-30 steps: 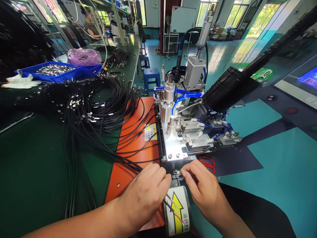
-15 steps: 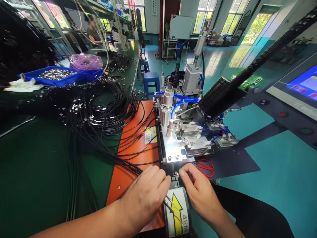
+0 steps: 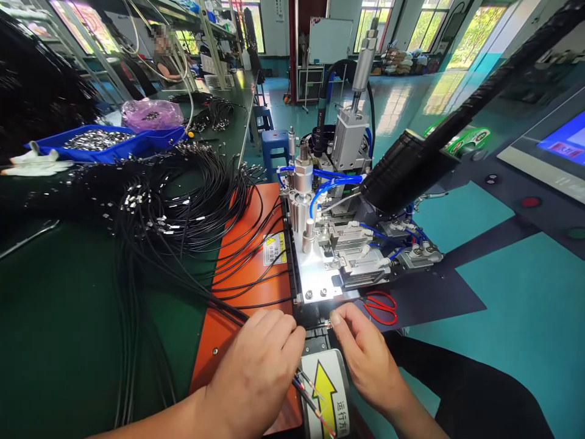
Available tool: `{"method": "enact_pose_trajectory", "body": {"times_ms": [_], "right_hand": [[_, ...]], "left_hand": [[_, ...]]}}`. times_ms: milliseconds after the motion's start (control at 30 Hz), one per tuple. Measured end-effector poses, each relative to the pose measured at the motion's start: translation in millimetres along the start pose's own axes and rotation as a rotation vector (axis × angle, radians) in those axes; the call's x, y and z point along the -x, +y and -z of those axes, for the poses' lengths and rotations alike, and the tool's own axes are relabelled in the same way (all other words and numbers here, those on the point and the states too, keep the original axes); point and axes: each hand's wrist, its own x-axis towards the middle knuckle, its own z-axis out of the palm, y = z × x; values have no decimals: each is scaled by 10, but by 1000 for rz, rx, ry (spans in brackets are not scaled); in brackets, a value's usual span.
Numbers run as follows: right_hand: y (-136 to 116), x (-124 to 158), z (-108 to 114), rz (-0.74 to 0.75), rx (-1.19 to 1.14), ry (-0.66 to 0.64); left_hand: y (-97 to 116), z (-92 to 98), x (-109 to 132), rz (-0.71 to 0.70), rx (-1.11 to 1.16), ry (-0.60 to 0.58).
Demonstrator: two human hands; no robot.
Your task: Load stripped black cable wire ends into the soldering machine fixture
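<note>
My left hand (image 3: 265, 360) is closed round several black cables (image 3: 228, 308) at the front of the machine (image 3: 315, 268). Their stripped ends with thin coloured wires (image 3: 315, 402) stick out below it, over a label with a yellow arrow (image 3: 325, 387). With thumb and index finger together, my right hand (image 3: 368, 353) pinches at a small shiny wire end (image 3: 328, 324) by the machine's front slot. My fingertips partly hide that end. Just behind the right hand lie scissors with red handles (image 3: 381, 306).
Coiled black cables (image 3: 201, 213) cover the bench on the left, some crossing the orange plate (image 3: 223, 329). Behind them is a blue tray (image 3: 86, 146) of small metal parts. A black flexible-arm lamp (image 3: 397, 174) overhangs the machine; a screen panel (image 3: 534, 177) stands right. A person (image 3: 167, 61) sits far back.
My left hand has shifted slightly left and down with the cables, away from the right hand. The right hand keeps its pinch at the slot. The whole view has moved a little.
</note>
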Motion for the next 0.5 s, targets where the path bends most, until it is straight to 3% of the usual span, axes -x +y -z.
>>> {"method": "enact_pose_trajectory", "body": {"times_ms": [267, 400, 500], "right_hand": [[-17, 10, 34, -122, -114, 8], [32, 152, 101, -62, -64, 104], [27, 303, 138, 88, 27, 107]], "left_hand": [[85, 61, 89, 63, -70, -90], [103, 18, 204, 16, -173, -85], [79, -41, 256, -15, -208, -32]]}}
